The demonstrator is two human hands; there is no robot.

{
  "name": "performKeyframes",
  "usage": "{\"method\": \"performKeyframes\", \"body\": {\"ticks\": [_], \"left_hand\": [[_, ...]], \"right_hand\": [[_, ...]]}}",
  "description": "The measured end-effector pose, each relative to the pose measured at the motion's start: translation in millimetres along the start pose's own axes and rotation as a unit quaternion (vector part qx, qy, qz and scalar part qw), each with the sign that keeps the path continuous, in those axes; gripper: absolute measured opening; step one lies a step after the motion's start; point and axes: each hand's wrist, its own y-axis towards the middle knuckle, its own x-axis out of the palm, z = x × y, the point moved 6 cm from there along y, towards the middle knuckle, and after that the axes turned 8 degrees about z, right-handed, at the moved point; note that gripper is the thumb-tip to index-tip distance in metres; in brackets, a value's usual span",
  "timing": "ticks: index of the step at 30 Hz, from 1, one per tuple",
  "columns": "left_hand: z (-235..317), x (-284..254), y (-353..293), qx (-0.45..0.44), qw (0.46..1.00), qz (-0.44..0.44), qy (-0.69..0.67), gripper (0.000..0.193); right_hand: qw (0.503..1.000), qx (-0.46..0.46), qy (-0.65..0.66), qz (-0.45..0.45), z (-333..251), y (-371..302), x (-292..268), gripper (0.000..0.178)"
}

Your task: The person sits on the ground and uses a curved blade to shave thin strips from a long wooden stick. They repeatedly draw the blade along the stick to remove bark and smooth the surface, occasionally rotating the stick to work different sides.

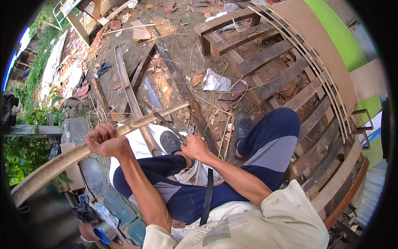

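The bamboo length (68, 161) lies obliquely in front of the person, its lower end at the left edge of the view and its upper end over the littered ground (195, 33). The left hand (108, 141) grips it near mid-length, fingers curled around it. The right hand (195, 148) is positioned to the right of the left hand, fingers clenched on the near end of a narrow, dark bladed tool (169, 125). The tool extends forward and to the left, crossing the bamboo; whether the two touch cannot be determined. Below the bamboo, a brown wooden bar (129, 81) runs away from the person, partly over a white cloth (134, 139). Two grey clogs (170, 142) are located beyond the bent legs. A slatted wooden frame (271, 89) occupies the right side, with thin pale strips (317, 58) along its far side. A low block wall (93, 174) stands on the left.
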Motion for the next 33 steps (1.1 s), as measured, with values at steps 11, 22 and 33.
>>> {"method": "performKeyframes", "body": {"ticks": [11,22,33], "left_hand": [[2.8,3.3,-9.0,-0.020,1.000,0.006,0.002,0.043],[-4.8,20.9,-8.5,-0.016,1.000,0.007,-0.004,0.042],[-6.1,30.0,5.0,-0.011,1.000,0.013,0.023,0.040]], "right_hand": [[0.997,0.073,-0.020,0.016,41.4,9.0,-11.2,0.034],[0.993,0.110,-0.006,0.031,76.3,50.1,-7.7,0.033],[0.990,-0.115,0.060,0.045,7.2,22.7,0.4,0.027]]}}
